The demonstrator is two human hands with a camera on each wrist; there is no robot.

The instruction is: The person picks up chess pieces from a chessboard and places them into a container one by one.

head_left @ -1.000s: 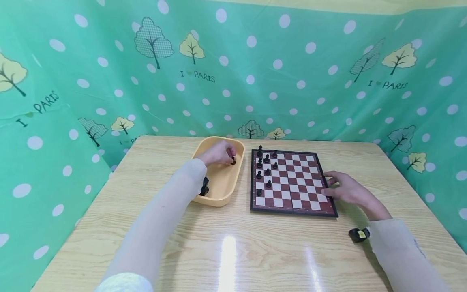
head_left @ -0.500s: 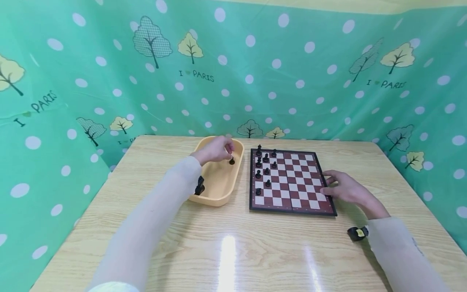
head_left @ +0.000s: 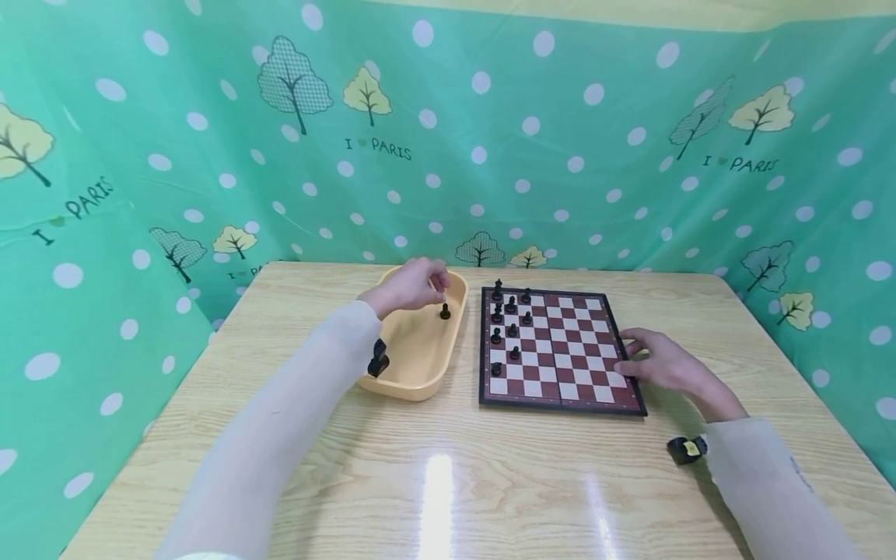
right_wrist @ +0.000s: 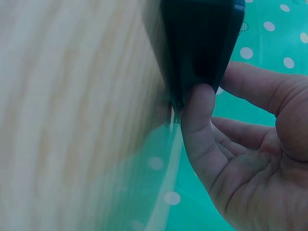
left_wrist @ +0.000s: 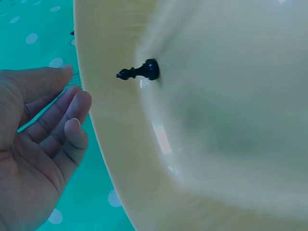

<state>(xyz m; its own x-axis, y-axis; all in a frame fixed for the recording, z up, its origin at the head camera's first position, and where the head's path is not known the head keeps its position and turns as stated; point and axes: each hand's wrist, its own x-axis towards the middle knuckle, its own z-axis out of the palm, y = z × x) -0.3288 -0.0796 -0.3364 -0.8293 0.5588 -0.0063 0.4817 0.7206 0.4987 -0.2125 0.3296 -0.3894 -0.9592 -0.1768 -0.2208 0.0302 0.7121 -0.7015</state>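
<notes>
A black chess bishop stands upright on the floor of the yellow tray, by its far right wall. Just above and beside it in the head view is my left hand, its fingers loosely bent and holding nothing; the left wrist view shows a gap between fingertips and bishop. My right hand grips the right edge of the chessboard, thumb on the top near the border. In the right wrist view, fingers pinch the board's dark edge.
Several black chess pieces stand on the board's left squares. The tray sits left of the board on a wooden table. A black wrist camera hangs by the right sleeve, another by the left. A green dotted curtain stands behind.
My left hand has let go of the bishop inside the tray and drawn slightly up and left from it. The right hand keeps its grip on the board's edge.
</notes>
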